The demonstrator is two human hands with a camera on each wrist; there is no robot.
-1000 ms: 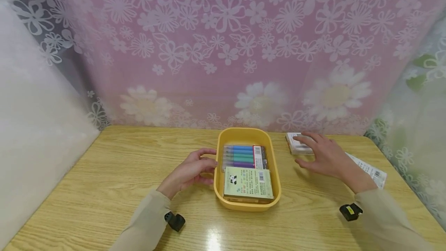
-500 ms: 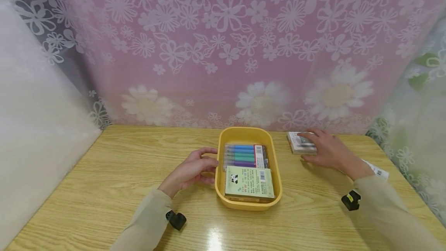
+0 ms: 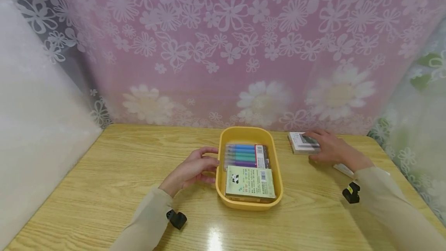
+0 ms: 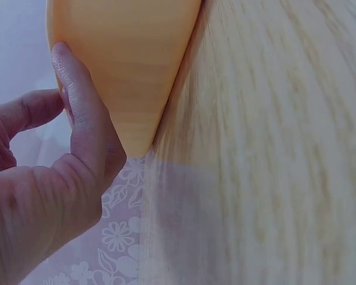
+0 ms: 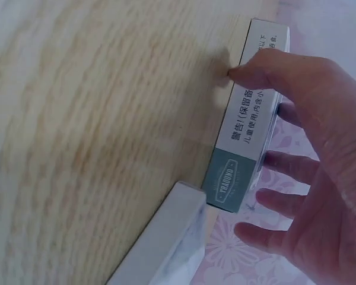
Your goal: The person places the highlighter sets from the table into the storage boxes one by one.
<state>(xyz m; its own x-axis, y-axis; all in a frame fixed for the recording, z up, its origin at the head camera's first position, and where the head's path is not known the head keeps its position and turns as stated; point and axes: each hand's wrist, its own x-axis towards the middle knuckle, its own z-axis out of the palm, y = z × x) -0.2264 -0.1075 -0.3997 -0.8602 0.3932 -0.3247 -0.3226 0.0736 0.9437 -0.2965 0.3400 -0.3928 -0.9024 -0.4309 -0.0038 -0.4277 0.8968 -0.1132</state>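
Note:
A yellow plastic tray (image 3: 277, 165) stands mid-table in the head view. My left hand (image 3: 189, 169) touches its left side, fingers loosely bent; the left wrist view shows the fingertips of the left hand (image 4: 77, 113) at the tray wall (image 4: 136, 65). Inside lie a pack of coloured pens (image 3: 242, 156) and a pale green panda box (image 3: 249, 181). My right hand (image 3: 331, 150) spreads over a small white box (image 3: 296, 142) at the back right. In the right wrist view the thumb of my right hand (image 5: 308, 154) overlaps the near side of the white-and-green box (image 5: 240, 130), the other fingers beyond it.
Another white pack (image 3: 343, 169) lies partly under the right forearm; its pale edge (image 5: 160, 237) shows close beside the box in the right wrist view. A floral curtain (image 3: 223, 69) hangs along the table's (image 3: 122, 165) back edge.
My right hand has moved slightly to the right and lowered around the small white box. My left hand stays at the tray.

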